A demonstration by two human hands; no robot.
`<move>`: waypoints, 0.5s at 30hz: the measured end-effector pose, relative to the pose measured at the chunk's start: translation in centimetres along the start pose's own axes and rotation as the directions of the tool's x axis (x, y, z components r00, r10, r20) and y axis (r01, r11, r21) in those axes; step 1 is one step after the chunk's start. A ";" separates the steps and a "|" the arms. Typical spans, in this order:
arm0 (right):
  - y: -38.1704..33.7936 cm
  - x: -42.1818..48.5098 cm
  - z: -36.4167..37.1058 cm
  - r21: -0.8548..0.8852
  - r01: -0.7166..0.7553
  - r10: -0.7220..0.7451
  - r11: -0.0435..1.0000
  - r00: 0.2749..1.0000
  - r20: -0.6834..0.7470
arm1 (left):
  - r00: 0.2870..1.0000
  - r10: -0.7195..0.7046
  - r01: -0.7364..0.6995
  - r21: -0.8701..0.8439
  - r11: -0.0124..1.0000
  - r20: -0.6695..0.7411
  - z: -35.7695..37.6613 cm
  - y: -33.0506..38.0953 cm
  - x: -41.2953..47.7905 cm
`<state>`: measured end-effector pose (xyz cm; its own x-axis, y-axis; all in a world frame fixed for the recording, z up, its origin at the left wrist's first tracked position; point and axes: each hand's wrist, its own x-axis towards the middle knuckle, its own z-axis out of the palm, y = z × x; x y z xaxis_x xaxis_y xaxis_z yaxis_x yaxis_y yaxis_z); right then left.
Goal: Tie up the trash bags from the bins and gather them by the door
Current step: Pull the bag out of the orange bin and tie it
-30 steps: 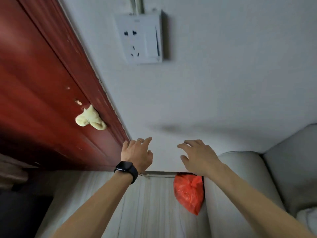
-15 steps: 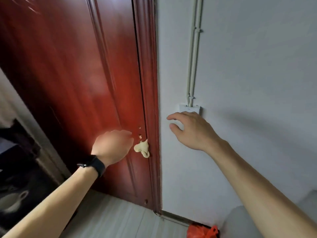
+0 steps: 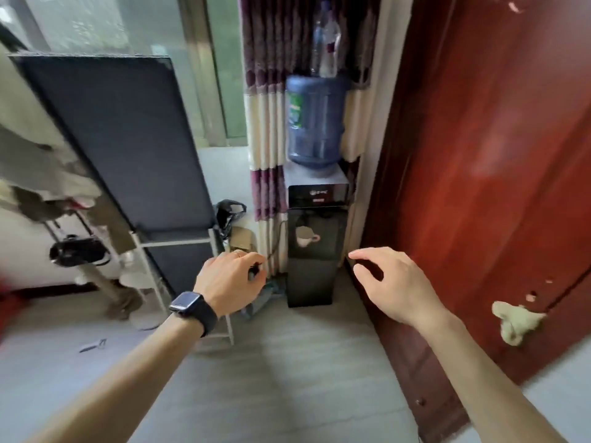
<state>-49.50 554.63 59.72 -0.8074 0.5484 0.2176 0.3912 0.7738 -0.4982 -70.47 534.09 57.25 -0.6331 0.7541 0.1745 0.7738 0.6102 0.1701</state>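
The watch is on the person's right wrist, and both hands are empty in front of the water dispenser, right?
Not quite. The head view shows the watch on the left wrist, not the right. The rest holds: the left hand and right hand hold nothing, in front of the water dispenser.

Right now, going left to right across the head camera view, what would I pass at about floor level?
Shoes → rack → black bag → water dispenser → red door

View has swung from wall to water dispenser (image 3: 315, 238); red bag gone from sight.
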 end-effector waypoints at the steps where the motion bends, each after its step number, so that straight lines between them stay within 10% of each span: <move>1: -2.8 0.8 2.3 0.022 0.063 -0.064 0.998 0.997 0.049 | 0.995 -0.102 0.102 -0.003 0.995 -0.009 -0.8 -3.5 -2.8; 15: -40.5 -3.5 27.8 0.302 0.559 -0.635 0.772 0.659 0.402 | 0.617 -0.783 0.779 -0.083 0.621 -0.075 -6.4 -33.2 -36.8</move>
<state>-74.84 512.59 55.79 -0.9585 -0.2574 0.1222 -0.2829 0.8080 -0.5168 -72.97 484.51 51.43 -0.9984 -0.0310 0.0472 -0.0142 0.9467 0.3217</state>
